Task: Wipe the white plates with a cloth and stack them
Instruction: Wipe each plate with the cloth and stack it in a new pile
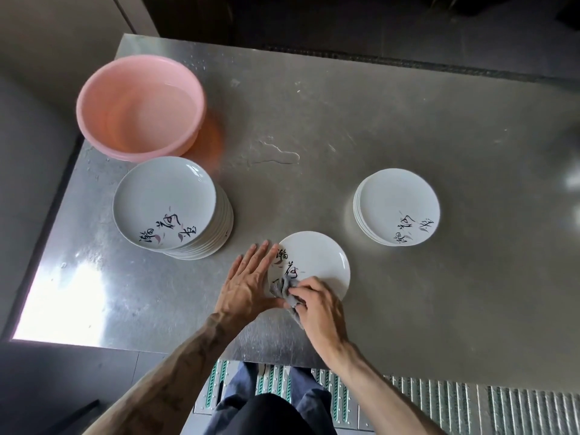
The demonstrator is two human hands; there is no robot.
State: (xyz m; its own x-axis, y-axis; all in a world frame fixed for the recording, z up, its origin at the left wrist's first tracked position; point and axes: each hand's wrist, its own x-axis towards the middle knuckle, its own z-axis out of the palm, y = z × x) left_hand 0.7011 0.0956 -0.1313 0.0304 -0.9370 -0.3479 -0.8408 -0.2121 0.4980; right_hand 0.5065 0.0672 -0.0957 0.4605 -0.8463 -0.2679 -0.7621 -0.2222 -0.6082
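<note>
One plate flat, face up, near front edge of table; round, lettering runs down its left side. One cloth bunched on plate's near-left part, right hand fingers curled round it. Fingers of left hand straight, spread, against plate's left rim. Two piles: tall left stack, lower right stack. One pink basin far left; puddle mid-table.

- Left forearm — bare, with dark tattoo markings running from the elbow to the wrist.
- Left hand — tendons and veins stand out on its back.
- Right forearm and right hand, both bare.
- Creased blue-grey trousers under a black garment at the waist.
</note>
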